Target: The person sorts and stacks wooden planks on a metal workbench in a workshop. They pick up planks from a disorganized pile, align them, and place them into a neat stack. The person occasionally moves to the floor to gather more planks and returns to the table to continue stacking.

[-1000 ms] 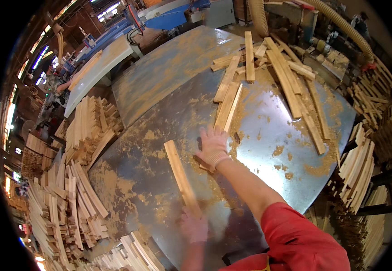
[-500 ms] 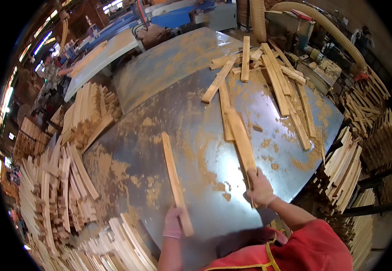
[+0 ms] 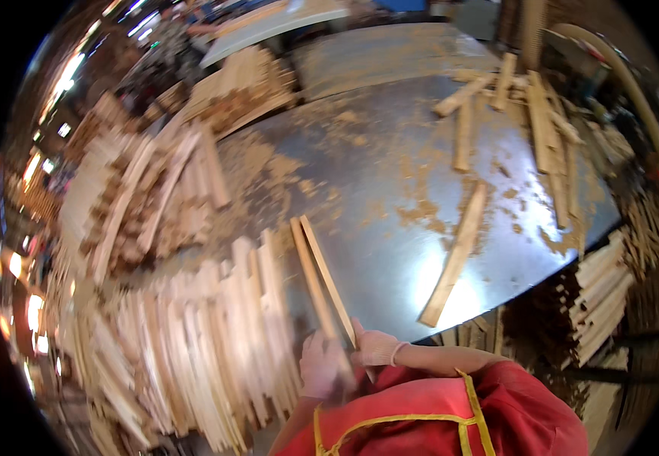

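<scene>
Close together at the table's near edge, my two gloved hands each grip a narrow wooden strip, the pair standing side by side and slanting away from me. My left hand (image 3: 320, 365), blurred by motion, is closed round the lower end of the left strip (image 3: 313, 277). Fingers of my right hand (image 3: 377, 348) are closed on the near end of the right strip (image 3: 329, 275). A loose wooden board (image 3: 457, 254) lies on the metal table (image 3: 379, 266), to the right of both hands.
Rows of stacked strips (image 3: 193, 334) stand just left of my hands, with more piles (image 3: 147, 182) beyond. Scattered boards (image 3: 538, 125) lie at the table's far right. Sawdust (image 3: 261, 167) covers parts of the top. Another stack (image 3: 603, 277) stands off the right edge.
The view has turned left. My right hand has come in beside my left, now holding a strip. A board lies loose where that hand was. My left hand still holds its strip.
</scene>
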Demonstrator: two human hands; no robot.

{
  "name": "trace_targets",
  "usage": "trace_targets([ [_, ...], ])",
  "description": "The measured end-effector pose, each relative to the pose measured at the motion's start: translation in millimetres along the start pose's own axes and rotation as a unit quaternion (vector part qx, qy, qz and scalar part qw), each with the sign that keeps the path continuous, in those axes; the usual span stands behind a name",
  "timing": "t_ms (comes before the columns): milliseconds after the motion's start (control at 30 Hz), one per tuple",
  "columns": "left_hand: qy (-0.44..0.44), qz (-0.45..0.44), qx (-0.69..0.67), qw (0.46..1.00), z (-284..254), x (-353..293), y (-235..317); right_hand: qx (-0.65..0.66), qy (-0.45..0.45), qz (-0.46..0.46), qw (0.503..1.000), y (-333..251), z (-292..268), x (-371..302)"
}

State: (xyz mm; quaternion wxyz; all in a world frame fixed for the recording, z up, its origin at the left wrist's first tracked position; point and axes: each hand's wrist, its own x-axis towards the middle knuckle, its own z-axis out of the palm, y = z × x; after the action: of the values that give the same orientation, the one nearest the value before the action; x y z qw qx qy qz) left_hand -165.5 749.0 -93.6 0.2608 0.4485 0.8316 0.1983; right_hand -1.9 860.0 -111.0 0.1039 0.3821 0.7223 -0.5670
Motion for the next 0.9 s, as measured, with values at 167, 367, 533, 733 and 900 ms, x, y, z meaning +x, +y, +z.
trace_targets([
  [167,0.15,0.065,0.032,0.986,-50.6,-41.5,-17.9,-0.173,-0.102,-0.16,0.967,-28.7,92.5,100.0],
  [367,0.12,0.09,0.07,0.986,-43.8,-49.5,-28.9,-0.154,0.168,-0.156,0.961,-13.7,-15.5,45.1],
  [533,0.09,0.167,0.157,0.969,18.6,-18.4,-30.7,-0.216,0.502,0.135,0.827,87.8,-121.9,-52.6],
  [733,-0.225,0.212,0.131,0.942,34.3,26.9,105.3,0.074,0.588,0.18,0.785,203.6,-117.0,-55.0],
  [900,-0.321,0.145,-0.084,0.932,69.9,31.4,148.3,0.525,0.431,-0.022,0.734,100.8,-100.1,-65.8],
])
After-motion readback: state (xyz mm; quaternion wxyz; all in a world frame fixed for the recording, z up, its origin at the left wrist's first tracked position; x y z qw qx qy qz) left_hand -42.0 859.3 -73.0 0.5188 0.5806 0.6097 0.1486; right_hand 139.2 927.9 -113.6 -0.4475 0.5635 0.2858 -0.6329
